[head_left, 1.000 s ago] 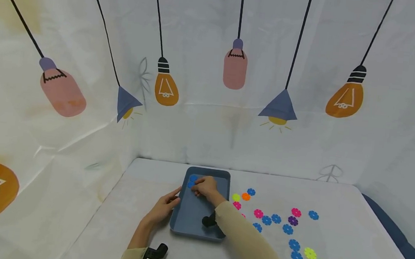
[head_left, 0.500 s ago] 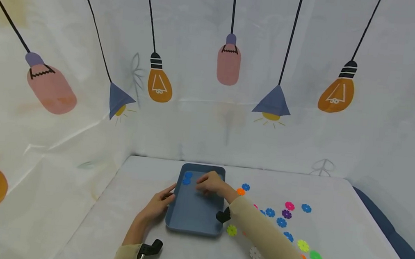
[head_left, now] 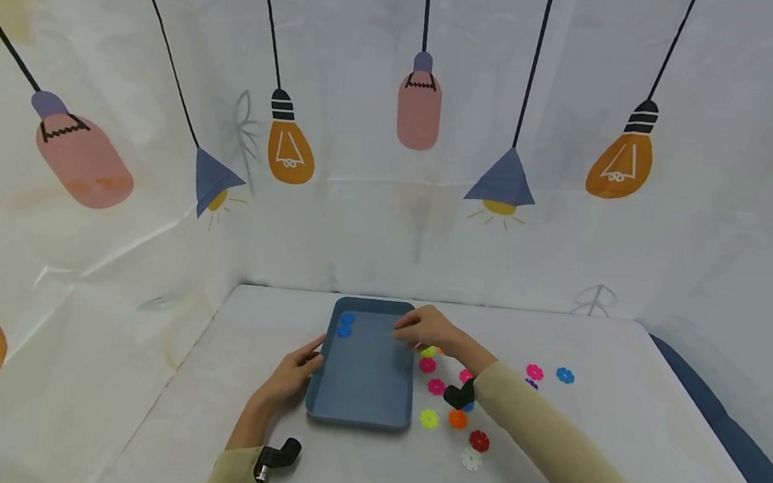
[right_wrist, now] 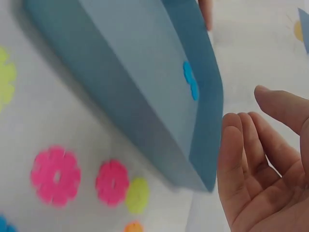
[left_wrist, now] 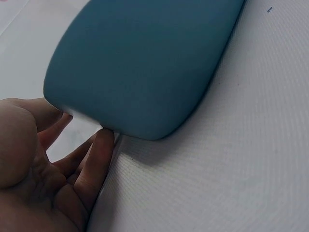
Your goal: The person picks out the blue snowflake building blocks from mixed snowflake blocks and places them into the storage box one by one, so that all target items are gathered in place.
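A blue-grey rectangular tray (head_left: 371, 371) rests on the white table. Two blue flower-shaped pieces (head_left: 344, 331) lie close together in its far left part. At the tray's left side, my left hand (head_left: 293, 375) touches the outer wall; the left wrist view has its fingertips (left_wrist: 104, 145) right at the edge. My right hand (head_left: 434, 330) hovers above the tray's far right edge, over the nearest loose pieces. Nothing shows between its parted thumb and fingers (right_wrist: 231, 145) in the right wrist view.
Right of the tray lie flat flower pieces: pink ones (head_left: 436, 387), yellow ones (head_left: 429, 419), an orange one (head_left: 457, 419), a red one (head_left: 479, 441) and a white one (head_left: 471, 458). My right forearm hides others. A lamp-printed sheet (head_left: 360, 224) hangs behind the table.
My right hand has moved rightward from beside the blue pieces to the tray's right edge. The left hand stays at the tray. The head view has shifted slightly.
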The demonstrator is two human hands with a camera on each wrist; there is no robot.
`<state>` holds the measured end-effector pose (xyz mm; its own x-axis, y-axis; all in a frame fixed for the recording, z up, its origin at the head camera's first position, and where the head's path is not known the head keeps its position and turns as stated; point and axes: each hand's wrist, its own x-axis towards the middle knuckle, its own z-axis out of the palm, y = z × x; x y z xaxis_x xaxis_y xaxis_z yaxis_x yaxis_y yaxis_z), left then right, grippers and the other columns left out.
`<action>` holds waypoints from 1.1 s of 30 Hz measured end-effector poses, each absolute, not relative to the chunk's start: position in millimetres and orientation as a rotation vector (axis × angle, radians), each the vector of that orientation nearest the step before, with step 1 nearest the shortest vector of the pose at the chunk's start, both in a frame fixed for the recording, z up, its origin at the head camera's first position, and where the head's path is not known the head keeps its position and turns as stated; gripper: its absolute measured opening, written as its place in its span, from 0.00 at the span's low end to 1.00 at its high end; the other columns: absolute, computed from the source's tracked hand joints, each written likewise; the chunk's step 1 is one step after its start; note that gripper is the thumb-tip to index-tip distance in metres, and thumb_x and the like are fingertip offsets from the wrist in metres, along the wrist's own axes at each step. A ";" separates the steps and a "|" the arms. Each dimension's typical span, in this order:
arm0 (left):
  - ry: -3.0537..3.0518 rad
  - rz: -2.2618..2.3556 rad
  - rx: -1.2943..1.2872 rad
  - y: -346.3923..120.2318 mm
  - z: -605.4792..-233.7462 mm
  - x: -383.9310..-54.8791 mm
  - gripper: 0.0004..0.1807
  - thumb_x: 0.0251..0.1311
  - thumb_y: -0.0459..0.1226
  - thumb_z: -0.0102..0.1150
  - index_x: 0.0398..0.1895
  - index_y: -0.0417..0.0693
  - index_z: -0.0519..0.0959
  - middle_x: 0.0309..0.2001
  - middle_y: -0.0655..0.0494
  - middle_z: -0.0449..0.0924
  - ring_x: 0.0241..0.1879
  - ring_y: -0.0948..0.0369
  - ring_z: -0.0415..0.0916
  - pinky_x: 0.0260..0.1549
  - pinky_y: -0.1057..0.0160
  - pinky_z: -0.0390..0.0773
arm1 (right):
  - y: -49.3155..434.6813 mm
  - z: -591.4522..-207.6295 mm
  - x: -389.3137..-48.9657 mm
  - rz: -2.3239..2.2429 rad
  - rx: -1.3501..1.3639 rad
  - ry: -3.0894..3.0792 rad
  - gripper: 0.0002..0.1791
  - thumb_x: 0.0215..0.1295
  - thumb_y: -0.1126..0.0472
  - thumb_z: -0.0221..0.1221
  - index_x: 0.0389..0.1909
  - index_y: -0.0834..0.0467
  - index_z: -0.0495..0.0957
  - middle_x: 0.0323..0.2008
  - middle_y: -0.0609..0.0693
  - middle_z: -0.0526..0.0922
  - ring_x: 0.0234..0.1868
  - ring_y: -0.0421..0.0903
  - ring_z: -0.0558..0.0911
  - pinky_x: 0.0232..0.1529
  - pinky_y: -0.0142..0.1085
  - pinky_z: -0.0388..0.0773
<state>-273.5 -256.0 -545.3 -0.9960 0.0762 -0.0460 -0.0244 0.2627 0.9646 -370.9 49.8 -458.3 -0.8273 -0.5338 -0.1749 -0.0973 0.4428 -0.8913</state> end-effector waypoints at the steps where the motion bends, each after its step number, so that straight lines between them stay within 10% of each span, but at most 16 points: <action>1: 2.435 1.854 0.049 -255.4 -544.9 -273.9 0.28 0.72 0.38 0.51 0.74 0.53 0.61 0.60 0.39 0.71 0.60 0.46 0.68 0.53 0.43 0.70 | 55.1 -456.5 -370.8 -1.360 -0.520 2.267 0.17 0.62 0.58 0.66 0.48 0.63 0.83 0.41 0.54 0.84 0.41 0.60 0.83 0.36 0.42 0.81; 33: 2.495 1.795 0.066 -255.9 -546.7 -275.4 0.28 0.72 0.38 0.51 0.74 0.52 0.62 0.61 0.37 0.70 0.60 0.44 0.68 0.54 0.42 0.70 | 196.5 -489.5 -347.6 -1.267 -0.186 2.500 0.15 0.64 0.60 0.64 0.47 0.65 0.81 0.36 0.55 0.82 0.30 0.49 0.77 0.32 0.39 0.78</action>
